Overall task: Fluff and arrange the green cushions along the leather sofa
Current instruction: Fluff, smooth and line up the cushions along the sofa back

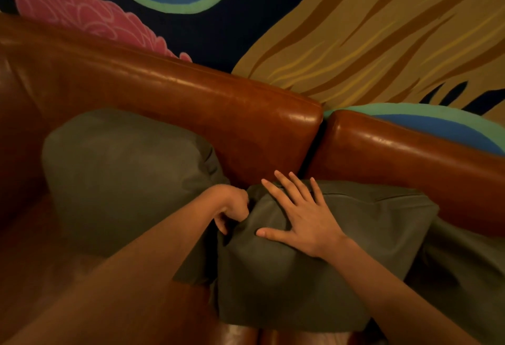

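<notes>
Three dark green cushions lie along the brown leather sofa (191,104). The left cushion (123,180) leans against the backrest. The middle cushion (287,276) stands in front of me, its top edge near the gap between the two back sections. My left hand (232,208) is closed on the upper left corner of the middle cushion, pinching its fabric. My right hand (300,219) lies flat on the cushion's top with fingers spread. A third green cushion (464,276) shows at the right, partly behind the middle one.
A painted wall (355,30) with pink, blue, green and ochre shapes rises right behind the sofa back. The sofa's seat (41,262) shows at the lower left, beside the left cushion. A dark gap (314,150) splits the backrest.
</notes>
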Available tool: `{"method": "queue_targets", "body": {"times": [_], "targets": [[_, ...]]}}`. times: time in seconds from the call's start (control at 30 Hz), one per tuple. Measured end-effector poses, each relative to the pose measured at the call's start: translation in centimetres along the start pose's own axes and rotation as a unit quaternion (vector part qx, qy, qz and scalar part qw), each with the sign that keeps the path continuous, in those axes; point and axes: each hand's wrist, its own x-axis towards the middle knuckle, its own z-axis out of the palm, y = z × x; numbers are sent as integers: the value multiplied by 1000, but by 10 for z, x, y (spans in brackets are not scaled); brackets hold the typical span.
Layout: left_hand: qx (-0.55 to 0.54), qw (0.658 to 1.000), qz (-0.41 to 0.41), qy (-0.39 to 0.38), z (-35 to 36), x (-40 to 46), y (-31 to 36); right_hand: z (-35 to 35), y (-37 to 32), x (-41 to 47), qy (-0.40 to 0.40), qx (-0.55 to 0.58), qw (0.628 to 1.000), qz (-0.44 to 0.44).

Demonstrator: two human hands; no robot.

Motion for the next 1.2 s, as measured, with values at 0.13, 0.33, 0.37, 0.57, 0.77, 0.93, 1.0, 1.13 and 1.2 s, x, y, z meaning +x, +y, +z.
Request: {"method": "queue_targets", "body": {"times": [0.13, 0.33, 0.37, 0.57, 0.77, 0.93, 1.0, 1.13, 1.2], "targets": [[-61, 997, 29, 32, 6, -1, -16, 0, -1, -2, -1, 8, 1000, 4], [-35, 987, 86, 131, 30, 5, -37, -2, -2, -5, -11, -2, 1000, 0], [-27, 981, 111, 157, 35, 4, -38, -2, -2, -4, -12, -2, 1000, 3], [30, 932, 182, 312, 32, -3, -54, 1, 0, -1, -8, 19, 1000, 24], [21, 874, 192, 446, -14, -29, -34, 1, 1, -3, -13, 26, 999, 34], [-214, 915, 206, 272, -22, -29, -60, -3, 3, -2, -27, 27, 999, 27], [-153, 926, 215, 269, -24, -29, -67, -2, 2, -3, -26, 22, 999, 22], [-14, 913, 236, 333, -33, -34, -63, -2, 4, -7, -19, 25, 999, 22], [5, 919, 251, 304, -40, -37, -67, -1, 4, -8, -13, 24, 1000, 14]]}}
